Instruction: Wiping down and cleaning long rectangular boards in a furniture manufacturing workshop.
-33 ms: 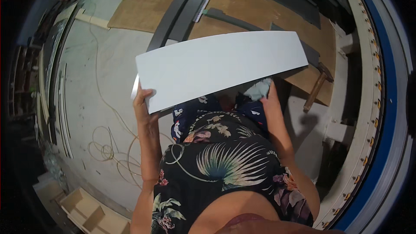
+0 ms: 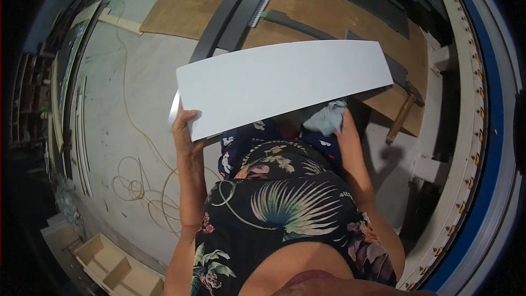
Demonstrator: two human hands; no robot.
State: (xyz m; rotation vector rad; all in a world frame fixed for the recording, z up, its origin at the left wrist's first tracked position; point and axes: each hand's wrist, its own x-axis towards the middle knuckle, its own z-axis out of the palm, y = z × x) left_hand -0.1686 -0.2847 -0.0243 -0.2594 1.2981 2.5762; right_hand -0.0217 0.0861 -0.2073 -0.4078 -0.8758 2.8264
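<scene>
A long white panel [image 2: 285,85] with a smooth face and gently curved far edge lies tilted across in front of me. My left hand [image 2: 186,123] is closed on its left end, the thumb pressed on the white face and the fingers hidden beneath. Just below the panel's near edge, toward its right end, my right hand [image 2: 347,121] grips a crumpled pale blue cloth [image 2: 327,119]. Part of that hand is hidden behind the cloth. Whether the cloth touches the panel, I cannot tell.
Beyond the panel, long dark grey strips [image 2: 233,8] rest on a brown board [image 2: 183,13]. A hammer [image 2: 404,112] lies at the right, near a long machine frame [image 2: 468,131] with a blue band. Coiled hose [image 2: 131,183] and a divided wooden box [image 2: 118,268] are on the left.
My right hand and the cloth have shifted slightly, and more of the cloth shows below the panel's near edge. My left hand keeps the same hold on the panel.
</scene>
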